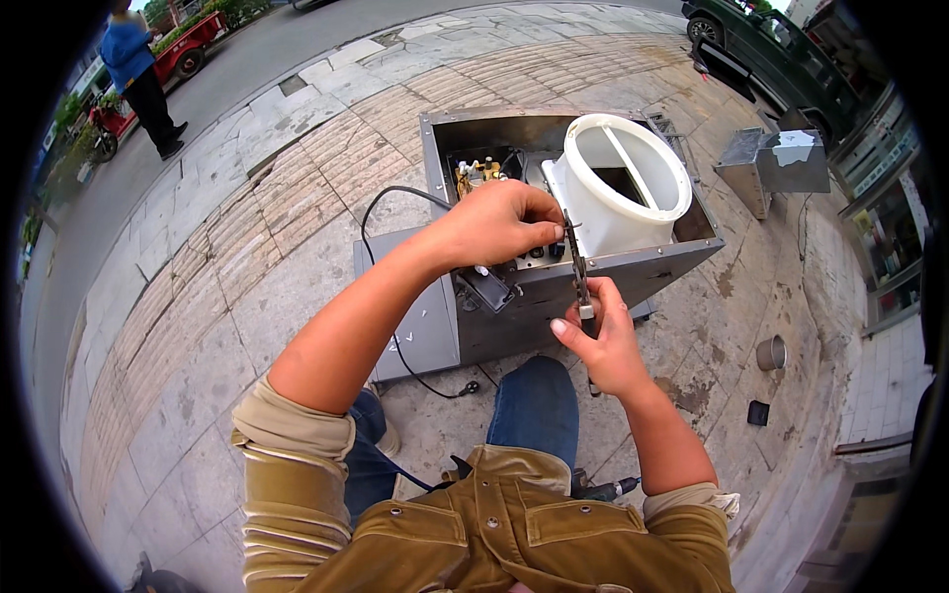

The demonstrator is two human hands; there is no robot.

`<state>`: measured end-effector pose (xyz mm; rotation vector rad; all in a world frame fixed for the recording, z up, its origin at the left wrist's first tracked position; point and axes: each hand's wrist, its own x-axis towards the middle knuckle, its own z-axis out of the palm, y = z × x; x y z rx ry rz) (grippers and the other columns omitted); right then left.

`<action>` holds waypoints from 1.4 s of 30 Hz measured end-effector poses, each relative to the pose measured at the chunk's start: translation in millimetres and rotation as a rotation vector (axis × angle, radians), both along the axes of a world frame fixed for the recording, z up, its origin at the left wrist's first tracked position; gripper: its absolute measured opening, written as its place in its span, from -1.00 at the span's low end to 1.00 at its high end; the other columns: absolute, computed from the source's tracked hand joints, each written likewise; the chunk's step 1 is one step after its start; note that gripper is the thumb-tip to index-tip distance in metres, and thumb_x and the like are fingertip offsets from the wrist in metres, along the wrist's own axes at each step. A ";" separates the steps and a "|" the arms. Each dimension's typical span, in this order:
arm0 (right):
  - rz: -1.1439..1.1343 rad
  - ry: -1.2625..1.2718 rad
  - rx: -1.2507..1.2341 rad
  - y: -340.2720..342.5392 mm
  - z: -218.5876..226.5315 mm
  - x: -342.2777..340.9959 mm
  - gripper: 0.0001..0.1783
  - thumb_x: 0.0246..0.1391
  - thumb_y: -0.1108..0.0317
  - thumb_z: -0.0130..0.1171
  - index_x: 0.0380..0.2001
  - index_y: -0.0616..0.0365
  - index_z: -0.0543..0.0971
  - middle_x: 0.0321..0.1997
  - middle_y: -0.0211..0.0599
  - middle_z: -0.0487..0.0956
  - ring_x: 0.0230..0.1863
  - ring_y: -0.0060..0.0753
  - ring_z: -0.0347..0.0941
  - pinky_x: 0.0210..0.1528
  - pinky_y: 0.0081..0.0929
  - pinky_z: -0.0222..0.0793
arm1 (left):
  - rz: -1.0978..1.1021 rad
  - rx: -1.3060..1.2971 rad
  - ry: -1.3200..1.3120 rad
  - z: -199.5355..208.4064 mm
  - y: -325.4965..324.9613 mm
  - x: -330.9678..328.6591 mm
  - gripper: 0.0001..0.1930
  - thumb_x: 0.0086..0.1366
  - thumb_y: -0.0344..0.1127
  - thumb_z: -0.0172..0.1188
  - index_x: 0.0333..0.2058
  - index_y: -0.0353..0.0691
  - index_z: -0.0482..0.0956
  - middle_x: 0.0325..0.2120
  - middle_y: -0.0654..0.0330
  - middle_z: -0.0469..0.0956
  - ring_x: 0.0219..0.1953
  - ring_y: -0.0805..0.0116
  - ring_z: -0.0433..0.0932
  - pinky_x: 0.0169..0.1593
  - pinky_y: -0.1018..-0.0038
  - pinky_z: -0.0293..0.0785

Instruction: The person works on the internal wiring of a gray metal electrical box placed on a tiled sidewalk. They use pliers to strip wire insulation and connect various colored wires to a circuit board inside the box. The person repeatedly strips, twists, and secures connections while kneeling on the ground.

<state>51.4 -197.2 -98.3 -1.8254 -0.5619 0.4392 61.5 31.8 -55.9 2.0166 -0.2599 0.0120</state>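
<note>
A metal case (583, 282) with an open top stands before me. Inside it sit a white round plastic duct (593, 219) with a crossbar and a board with yellowish electrical parts (480, 173). My right hand (608, 346) is closed around dark-handled pliers (580, 272), their jaws pointing away from me above the case's near edge. At the jaw end my left hand (504, 225) is closed in a pinch. Whatever is between its fingertips is too small to make out. A small dark box-shaped part (486, 290) hangs on the case's near side, below my left wrist.
A black cord with a plug (469, 388) loops down the left to the paving. A grey panel (410, 306) adjoins the case. At right are a bent metal housing (771, 163), a cup (771, 353) and a drill-like tool (608, 489). A person (133, 74) stands far left.
</note>
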 end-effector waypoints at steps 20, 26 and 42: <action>-0.199 -0.120 0.035 0.5 -24.1 -25.9 -0.35 -0.02 0.35 0.36 0.04 0.41 0.26 -0.16 0.01 0.59 -0.12 -0.28 0.54 -0.01 -0.40 0.40 | -0.094 0.292 -0.004 5.9 -8.3 8.5 -0.67 0.05 -0.11 0.44 -0.44 -0.30 0.63 -0.60 0.23 0.56 -0.50 0.50 0.47 -0.35 0.47 0.38; -0.251 -0.114 0.075 5.0 -34.9 -28.8 -0.32 -0.03 0.34 0.37 0.06 0.39 0.26 -0.13 0.02 0.59 -0.09 -0.27 0.54 0.00 -0.39 0.39 | -0.091 0.367 -0.005 9.2 -11.0 9.6 -0.62 0.02 -0.01 0.42 -0.47 -0.26 0.65 -0.62 0.16 0.55 -0.51 0.33 0.51 -0.36 0.41 0.39; -0.243 0.702 0.944 -49.4 -65.1 -40.9 -0.42 0.14 0.16 0.08 0.15 0.22 0.26 -0.20 -0.24 0.39 -0.20 -0.32 0.31 -0.05 -0.25 0.26 | -0.018 -0.121 0.119 13.2 10.6 8.6 -0.79 0.26 -0.36 0.18 -0.18 -0.32 0.60 -0.37 0.30 0.61 -0.31 0.61 0.51 -0.21 0.62 0.42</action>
